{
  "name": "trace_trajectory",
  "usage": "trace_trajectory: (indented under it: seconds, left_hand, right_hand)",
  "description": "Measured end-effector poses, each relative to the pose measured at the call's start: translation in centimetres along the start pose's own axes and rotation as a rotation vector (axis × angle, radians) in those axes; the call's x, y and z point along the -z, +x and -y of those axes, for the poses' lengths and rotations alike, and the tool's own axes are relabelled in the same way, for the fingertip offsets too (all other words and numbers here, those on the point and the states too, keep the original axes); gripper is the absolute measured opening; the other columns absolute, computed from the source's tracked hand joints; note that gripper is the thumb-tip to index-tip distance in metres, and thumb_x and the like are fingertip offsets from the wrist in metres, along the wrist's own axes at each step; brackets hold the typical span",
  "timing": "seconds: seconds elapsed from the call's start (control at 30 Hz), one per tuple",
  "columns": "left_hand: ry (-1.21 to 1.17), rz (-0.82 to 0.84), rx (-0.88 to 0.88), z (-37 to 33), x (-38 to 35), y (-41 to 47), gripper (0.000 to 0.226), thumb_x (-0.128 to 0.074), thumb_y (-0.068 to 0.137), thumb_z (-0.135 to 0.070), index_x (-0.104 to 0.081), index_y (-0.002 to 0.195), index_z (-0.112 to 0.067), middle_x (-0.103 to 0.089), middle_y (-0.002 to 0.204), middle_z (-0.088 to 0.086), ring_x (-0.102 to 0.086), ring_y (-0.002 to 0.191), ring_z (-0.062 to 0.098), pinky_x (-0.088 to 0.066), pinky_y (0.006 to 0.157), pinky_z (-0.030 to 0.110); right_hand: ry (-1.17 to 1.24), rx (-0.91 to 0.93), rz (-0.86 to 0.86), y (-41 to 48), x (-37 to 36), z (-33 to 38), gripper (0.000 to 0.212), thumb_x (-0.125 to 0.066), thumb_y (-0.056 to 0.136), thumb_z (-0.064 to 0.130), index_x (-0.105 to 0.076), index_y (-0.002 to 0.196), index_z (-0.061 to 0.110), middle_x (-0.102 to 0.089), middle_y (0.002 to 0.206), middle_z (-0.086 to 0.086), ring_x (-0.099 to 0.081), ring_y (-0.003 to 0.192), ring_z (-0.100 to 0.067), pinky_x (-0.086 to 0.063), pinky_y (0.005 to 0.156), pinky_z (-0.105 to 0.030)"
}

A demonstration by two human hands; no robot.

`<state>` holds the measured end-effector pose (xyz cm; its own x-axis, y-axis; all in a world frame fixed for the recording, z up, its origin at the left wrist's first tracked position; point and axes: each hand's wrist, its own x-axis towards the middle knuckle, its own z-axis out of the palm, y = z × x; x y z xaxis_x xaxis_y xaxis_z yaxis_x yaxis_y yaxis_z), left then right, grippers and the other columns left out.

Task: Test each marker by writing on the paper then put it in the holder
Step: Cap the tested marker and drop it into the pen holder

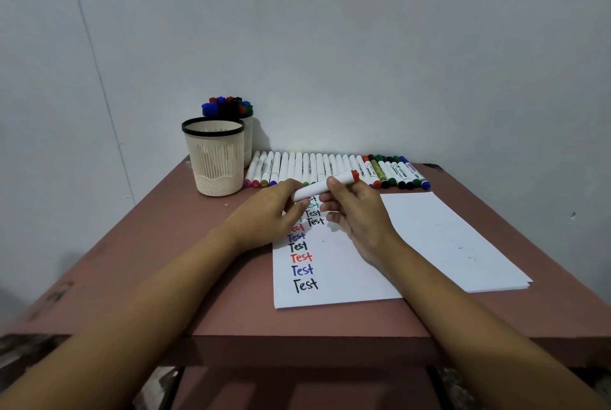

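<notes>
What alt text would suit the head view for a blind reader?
A person's left hand and right hand hold a white marker with a red end over a paper bearing the word Test in several colours. Behind it lies a row of markers, with a cream holder at its left end.

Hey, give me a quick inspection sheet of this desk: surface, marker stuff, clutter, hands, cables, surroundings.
Surface: reddish-brown table, dark scuffs near its left edge.
Job's things: written sheet bearing "Test" in black, blue and red; row of markers at the far edge; front holder, no markers above its rim; rear holder full of markers.
Clutter: blank paper stack right of the written sheet.
Hands: left hand and right hand both grip the red-ended marker above the written sheet.
Cables: nothing seen.
Surroundings: plain white wall behind the table.
</notes>
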<state>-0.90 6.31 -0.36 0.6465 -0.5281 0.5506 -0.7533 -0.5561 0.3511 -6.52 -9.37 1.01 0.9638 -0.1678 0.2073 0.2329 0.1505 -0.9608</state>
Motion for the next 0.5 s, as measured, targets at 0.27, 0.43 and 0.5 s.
trace_trajectory:
  seconds: [0.27, 0.43, 0.5]
  left_hand:
    - [0.041, -0.006, -0.037, -0.34, 0.02, 0.12, 0.042, -0.038, 0.091, -0.041, -0.057, 0.116, -0.012, -0.056, 0.070, -0.005, -0.051, 0.062, 0.015, -0.034, 0.053, 0.027]
    - [0.008, -0.100, 0.002, -0.13, -0.06, -0.08, 0.057, -0.031, 0.081, -0.061, -0.061, 0.111, -0.023, -0.050, 0.058, -0.007, -0.050, 0.056, 0.010, -0.030, 0.049, 0.020]
    - [-0.023, -0.119, 0.003, -0.03, 0.10, -0.10, 0.059, -0.031, 0.080, -0.063, -0.062, 0.112, -0.025, -0.049, 0.057, -0.011, -0.048, 0.055, 0.006, -0.031, 0.049, 0.021]
  right_hand:
    - [-0.093, 0.061, -0.003, 0.26, 0.06, -0.47, 0.016, -0.048, 0.099, 0.019, -0.057, 0.087, 0.012, -0.056, 0.068, 0.001, -0.052, 0.059, -0.004, -0.044, 0.058, -0.019]
    - [-0.084, 0.096, 0.013, 0.27, 0.27, -0.30, 0.015, -0.046, 0.100, 0.020, -0.056, 0.090, 0.013, -0.056, 0.072, 0.001, -0.051, 0.063, -0.005, -0.044, 0.059, -0.019]
    - [-0.059, 0.091, 0.020, 0.24, 0.33, -0.22, 0.015, -0.047, 0.100, 0.020, -0.057, 0.091, 0.013, -0.056, 0.072, 0.000, -0.052, 0.064, -0.006, -0.044, 0.059, -0.019]
